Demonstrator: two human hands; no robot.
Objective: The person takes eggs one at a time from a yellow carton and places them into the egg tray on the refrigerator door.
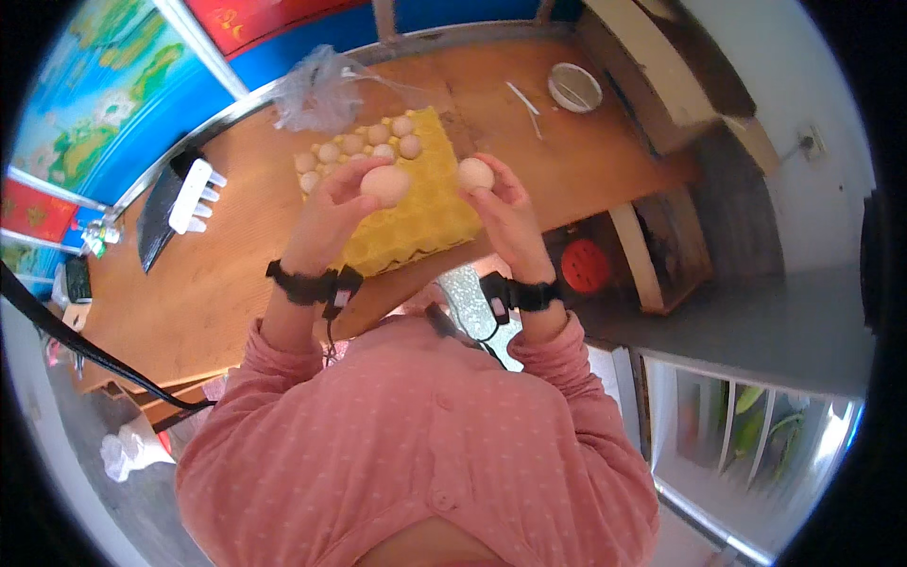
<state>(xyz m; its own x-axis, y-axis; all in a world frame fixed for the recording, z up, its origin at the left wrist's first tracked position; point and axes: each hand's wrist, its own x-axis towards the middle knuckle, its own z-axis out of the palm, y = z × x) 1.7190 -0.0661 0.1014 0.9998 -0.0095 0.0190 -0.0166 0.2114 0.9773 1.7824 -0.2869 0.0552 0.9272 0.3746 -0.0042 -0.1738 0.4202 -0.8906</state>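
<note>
Between the thumb and fingers of my left hand (337,205) is a pale egg (385,186), raised over a yellow egg tray (418,220). My right hand (506,212) grips a second egg (475,174) just past the tray's right edge. Several brown and whitish eggs (402,127) sit in rows in the tray's far cups. The nearer part of the tray shows bare cups. My left hand covers some of the tray's left side, so what lies under it is hidden. Each wrist wears a black strap with a small wired device.
The tray lies on a brown wooden table (248,283), close to its near edge. Behind it is a crumpled clear plastic bag (319,88). A white plastic piece with several prongs (195,198) is at left. White strips (524,99) and a small round bowl (575,88) stand far right.
</note>
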